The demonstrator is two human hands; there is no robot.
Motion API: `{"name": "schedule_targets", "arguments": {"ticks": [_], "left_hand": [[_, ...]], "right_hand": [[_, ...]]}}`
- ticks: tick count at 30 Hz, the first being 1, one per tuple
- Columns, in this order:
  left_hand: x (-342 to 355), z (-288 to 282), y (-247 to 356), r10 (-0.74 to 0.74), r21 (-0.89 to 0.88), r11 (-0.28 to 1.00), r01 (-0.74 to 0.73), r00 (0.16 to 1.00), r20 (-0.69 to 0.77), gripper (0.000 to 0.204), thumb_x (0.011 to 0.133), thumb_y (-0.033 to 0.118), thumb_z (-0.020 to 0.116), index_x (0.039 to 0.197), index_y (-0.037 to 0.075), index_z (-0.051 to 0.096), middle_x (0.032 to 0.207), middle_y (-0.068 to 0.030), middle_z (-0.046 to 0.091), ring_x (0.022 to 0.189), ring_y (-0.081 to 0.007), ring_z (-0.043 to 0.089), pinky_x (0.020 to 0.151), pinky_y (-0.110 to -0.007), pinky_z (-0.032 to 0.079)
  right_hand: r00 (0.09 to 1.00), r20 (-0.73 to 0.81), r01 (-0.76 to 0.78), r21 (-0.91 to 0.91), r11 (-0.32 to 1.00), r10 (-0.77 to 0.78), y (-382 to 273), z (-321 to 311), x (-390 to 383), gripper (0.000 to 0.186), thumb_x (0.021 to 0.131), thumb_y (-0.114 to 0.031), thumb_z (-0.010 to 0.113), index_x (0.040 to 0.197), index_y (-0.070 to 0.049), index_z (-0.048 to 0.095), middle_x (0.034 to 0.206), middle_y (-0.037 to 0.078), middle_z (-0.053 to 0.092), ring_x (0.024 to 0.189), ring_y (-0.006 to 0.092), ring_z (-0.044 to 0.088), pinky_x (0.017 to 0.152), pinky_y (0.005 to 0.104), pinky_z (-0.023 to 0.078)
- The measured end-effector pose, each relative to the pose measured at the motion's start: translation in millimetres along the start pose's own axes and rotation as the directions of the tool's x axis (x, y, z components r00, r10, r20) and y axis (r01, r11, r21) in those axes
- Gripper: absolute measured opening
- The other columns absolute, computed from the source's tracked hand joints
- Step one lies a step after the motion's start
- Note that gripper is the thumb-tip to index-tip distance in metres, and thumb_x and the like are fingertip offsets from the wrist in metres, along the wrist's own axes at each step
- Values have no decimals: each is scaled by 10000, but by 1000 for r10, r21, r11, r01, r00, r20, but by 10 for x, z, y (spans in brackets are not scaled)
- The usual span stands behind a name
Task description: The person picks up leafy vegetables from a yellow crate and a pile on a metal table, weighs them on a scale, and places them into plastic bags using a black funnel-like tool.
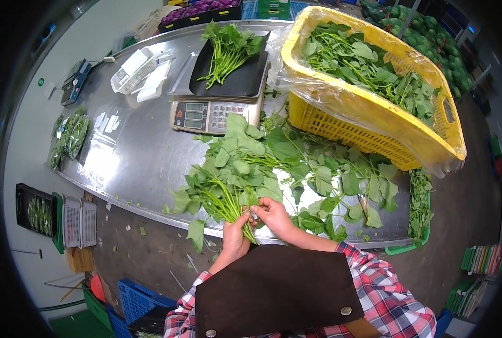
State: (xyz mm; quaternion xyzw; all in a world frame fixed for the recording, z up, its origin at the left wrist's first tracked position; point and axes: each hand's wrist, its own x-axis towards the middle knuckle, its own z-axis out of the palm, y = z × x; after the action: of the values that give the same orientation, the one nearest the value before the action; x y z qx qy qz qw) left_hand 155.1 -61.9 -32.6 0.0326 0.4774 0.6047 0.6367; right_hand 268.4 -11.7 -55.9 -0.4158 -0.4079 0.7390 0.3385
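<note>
My left hand (236, 233) is wrapped round a bunch of leafy greens (220, 201), with its long green stems pointing toward me and its leaves spread over the table's near edge. Close against it, my right hand (271, 216) is closed in a pinch beside the stems; what lies between its fingertips is too small to make out. Loose leafy greens (318, 172) cover the table in front of and to the right of my hands. Another bunch (228, 53) lies on the black tray (212, 84) of a digital scale (217, 115).
A tall yellow crate (346, 127), lined with clear plastic and full of greens, stands at the right on the metal table (132, 163). Farther left are a white basket (128, 76) and bagged greens (73, 135). A green crate (403, 248) sits beyond the right edge.
</note>
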Motion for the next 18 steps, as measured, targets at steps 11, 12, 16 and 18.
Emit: {"name": "schedule_targets", "arguments": {"ticks": [11, 12, 16, 18], "left_hand": [[49, -70, 36, -38, -73, 997, 36, 999, -37, 174, 803, 70, 562, 963, 8, 532, 800, -53, 560, 640, -136, 532, 564, -267, 461], [50, -73, 39, -25, -56, 998, 21, 998, -58, 178, 806, 79, 564, 967, 7, 538, 794, -52, 559, 643, -137, 532, 561, -266, 455], [119, -98, 42, 14, -2, 1000, -14, 995, -98, 181, 818, 123, 579, 956, 6, 559, 728, -40, 549, 628, -133, 525, 552, -260, 434], [90, -80, 60, 28, 71, 997, -22, 996, -85, 175, 819, 126, 585, 943, 7, 558, 701, -34, 543, 604, -131, 520, 562, -265, 443]], "right_hand": [[766, 324, 639, -474, 606, -555, -154, 0, -81, 120, 775, -59, 596, 811, 32, 526, 757, 109, 481, 672, 230, 522, 604, 321, 433], [761, 365, 649, -453, 612, -536, -177, -2, -108, 108, 760, -49, 597, 828, 12, 539, 757, 120, 476, 713, 290, 512, 627, 355, 435], [640, 507, 769, -413, 488, -578, -251, -28, -343, 141, 766, -91, 632, 892, -36, 600, 781, 95, 537, 712, 240, 555, 647, 324, 450], [693, 537, 695, -321, 643, -481, -311, -160, -441, 144, 758, -114, 652, 876, -45, 607, 763, 85, 549, 693, 222, 562, 615, 311, 446]]}}
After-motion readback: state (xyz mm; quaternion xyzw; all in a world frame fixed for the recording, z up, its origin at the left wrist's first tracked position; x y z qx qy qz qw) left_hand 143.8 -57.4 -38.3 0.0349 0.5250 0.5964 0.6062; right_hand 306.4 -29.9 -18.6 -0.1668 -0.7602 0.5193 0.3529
